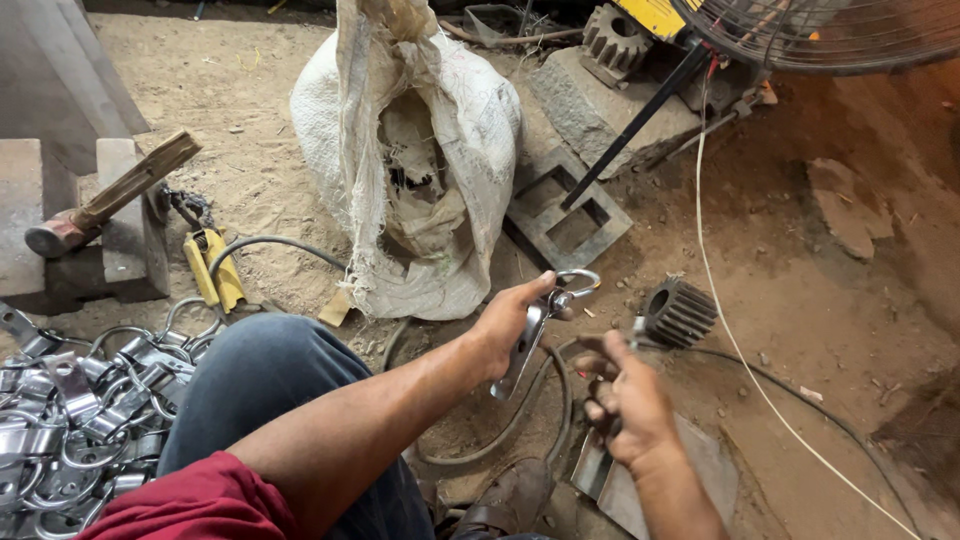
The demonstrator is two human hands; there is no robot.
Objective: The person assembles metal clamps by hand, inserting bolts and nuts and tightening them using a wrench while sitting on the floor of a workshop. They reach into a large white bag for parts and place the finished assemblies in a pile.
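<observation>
My left hand [508, 322] grips a shiny metal hasp [535, 330], a flat strap with a ring at its upper end, held out over the dirt floor. My right hand [625, 400] hovers just to the right and lower, fingers curled, pinching a small metal piece [637, 325] that is too small to make out. The two hands are apart. My knee in blue jeans [270, 375] is below the left forearm.
A heap of several similar metal hasps [70, 420] lies at the left. A torn white sack [420, 150] stands ahead. A dark gear [678, 312] rests on the floor beside my hands. A hammer [110, 195] lies on grey blocks. Fan, cables and a flat metal plate [650, 475] surround.
</observation>
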